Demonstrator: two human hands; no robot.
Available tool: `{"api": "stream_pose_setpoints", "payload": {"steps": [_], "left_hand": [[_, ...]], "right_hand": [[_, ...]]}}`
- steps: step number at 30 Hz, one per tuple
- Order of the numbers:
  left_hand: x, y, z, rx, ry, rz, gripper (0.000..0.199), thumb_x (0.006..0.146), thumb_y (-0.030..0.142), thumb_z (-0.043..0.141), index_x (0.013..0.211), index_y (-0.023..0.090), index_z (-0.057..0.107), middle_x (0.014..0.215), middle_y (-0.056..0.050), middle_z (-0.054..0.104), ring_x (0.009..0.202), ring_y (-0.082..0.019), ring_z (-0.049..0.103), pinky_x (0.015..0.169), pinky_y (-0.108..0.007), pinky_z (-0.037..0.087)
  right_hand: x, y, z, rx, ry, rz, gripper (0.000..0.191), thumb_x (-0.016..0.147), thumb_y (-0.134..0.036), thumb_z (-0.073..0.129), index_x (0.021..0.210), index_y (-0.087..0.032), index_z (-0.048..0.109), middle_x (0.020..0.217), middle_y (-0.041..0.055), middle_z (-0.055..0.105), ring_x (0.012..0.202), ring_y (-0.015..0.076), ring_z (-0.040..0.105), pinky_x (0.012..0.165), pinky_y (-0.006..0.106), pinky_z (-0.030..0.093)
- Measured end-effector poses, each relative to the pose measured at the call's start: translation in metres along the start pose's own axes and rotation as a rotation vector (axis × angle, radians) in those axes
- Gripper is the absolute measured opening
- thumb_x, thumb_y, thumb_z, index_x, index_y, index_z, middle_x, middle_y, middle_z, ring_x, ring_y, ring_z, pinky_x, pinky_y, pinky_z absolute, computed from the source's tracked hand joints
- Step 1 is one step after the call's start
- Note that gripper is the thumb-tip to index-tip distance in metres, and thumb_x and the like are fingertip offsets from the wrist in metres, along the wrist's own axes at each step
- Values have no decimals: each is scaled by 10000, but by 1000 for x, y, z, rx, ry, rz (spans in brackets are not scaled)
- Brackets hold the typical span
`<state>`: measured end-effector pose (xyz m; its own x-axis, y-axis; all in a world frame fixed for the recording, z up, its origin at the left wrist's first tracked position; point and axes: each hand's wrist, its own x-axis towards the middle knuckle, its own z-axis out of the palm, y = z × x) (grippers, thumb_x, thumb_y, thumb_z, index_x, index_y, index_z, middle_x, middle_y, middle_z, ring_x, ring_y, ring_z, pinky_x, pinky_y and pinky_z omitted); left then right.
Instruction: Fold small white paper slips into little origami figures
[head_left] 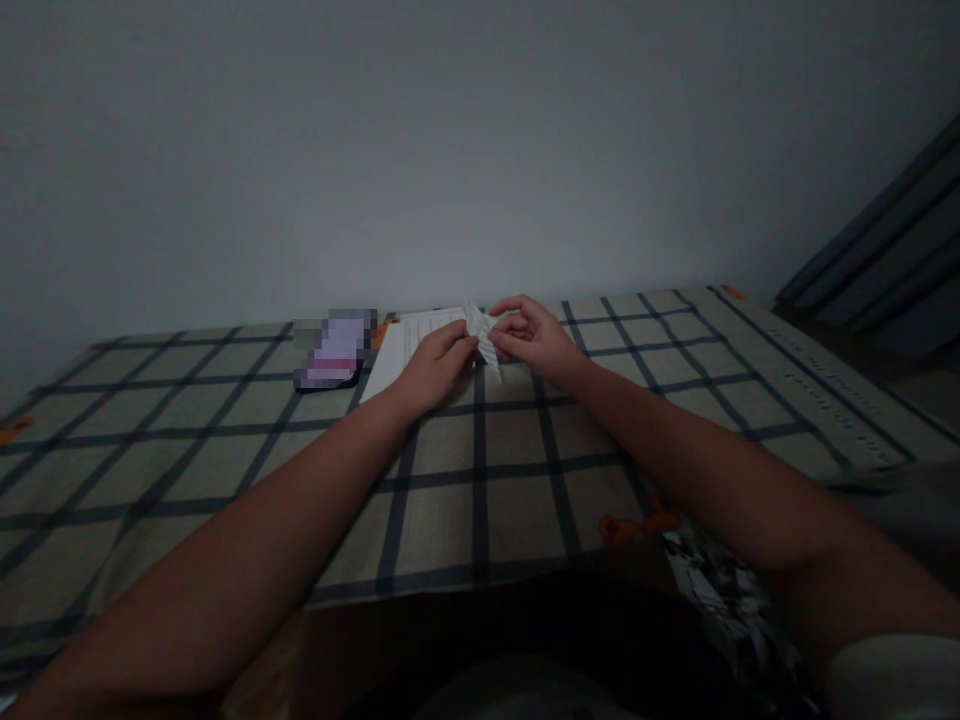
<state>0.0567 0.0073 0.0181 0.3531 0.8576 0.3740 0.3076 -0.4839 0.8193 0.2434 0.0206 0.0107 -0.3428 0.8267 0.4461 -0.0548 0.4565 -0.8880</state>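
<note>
Between my two hands is a small folded piece of white paper (484,335) with pointed ends and printed lines on it. The thumb and fingers of my left hand (442,360) pinch its left side. On the other side, my right hand (536,340) pinches it between thumb and index finger, with the other fingers curled above. Below and behind my left hand lies a white printed sheet (386,365) on the checked tablecloth (450,480). My left hand covers part of that sheet.
A phone (337,348) with a lit, blurred-out screen lies left of the sheet. Orange clips (637,525) grip the cloth at the near edge. A pale wall (480,150) stands behind the table, and a dark curtain (885,240) hangs at the right.
</note>
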Motion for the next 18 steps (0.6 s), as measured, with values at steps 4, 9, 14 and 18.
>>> {"api": "stream_pose_setpoints", "payload": {"steps": [4,9,14,18], "left_hand": [[1,3,0,-190,7,-111,194,850,279,469,665,217,470,579,28,468,495,-123,431,485,-265,356],[6,-4,-1,-279,35,-179,251,865,326,458,642,216,496,559,18,477,452,-123,425,429,-265,328],[5,-4,2,-246,17,-179,261,880,344,503,659,205,514,534,29,475,448,-109,441,424,-245,327],[3,2,3,-273,99,-130,139,842,347,597,856,232,519,580,71,494,457,-95,472,442,-216,372]], "right_hand": [[-1,-3,-2,-135,-78,-53,227,813,-350,639,946,-171,683,871,32,649,760,124,598,722,276,510],[-4,-9,-3,-259,-146,-145,284,792,-298,668,1034,-155,706,945,61,653,824,142,611,728,273,494],[-5,-13,-4,-366,-95,-184,224,801,-349,708,947,-181,731,915,51,681,813,146,621,684,258,475],[-4,-9,-6,-361,-49,-178,230,815,-368,694,944,-184,741,913,54,703,808,148,628,685,263,477]]}}
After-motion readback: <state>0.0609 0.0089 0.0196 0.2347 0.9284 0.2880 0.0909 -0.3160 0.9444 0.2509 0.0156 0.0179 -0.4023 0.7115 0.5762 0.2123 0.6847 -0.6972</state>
